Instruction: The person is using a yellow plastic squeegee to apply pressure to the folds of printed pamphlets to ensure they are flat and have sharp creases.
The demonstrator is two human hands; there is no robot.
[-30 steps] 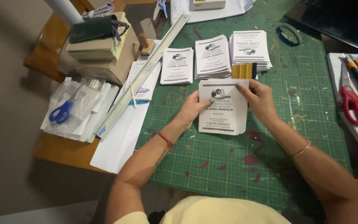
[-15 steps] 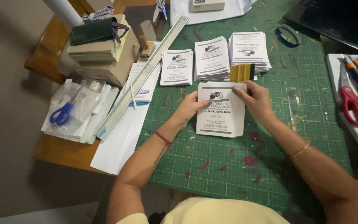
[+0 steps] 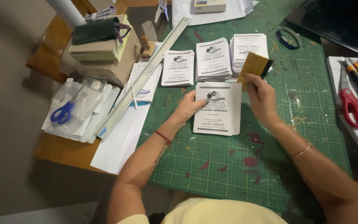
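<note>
A stack of white printed leaflets (image 3: 219,111) lies on the green cutting mat (image 3: 245,166) in front of me. My left hand (image 3: 190,106) rests on the stack's left edge, fingers pressing it down. My right hand (image 3: 258,92) hovers just above the stack's upper right corner, holding a small tan squeegee-like card (image 3: 252,65) with a dark edge. Three more piles of the same leaflets (image 3: 214,59) sit in a row farther back on the mat.
A long metal ruler (image 3: 146,74) lies diagonally at the mat's left edge. Blue-handled scissors (image 3: 64,112) lie in plastic bags at left, beside a cardboard box (image 3: 104,54). Red scissors (image 3: 355,108) and cutters lie on a white tray at right. A tape ring (image 3: 287,38) sits behind.
My right hand has lifted off the stack's right edge and now holds up the tan card. The stack has been squared and set flat; my left hand stays on it.
</note>
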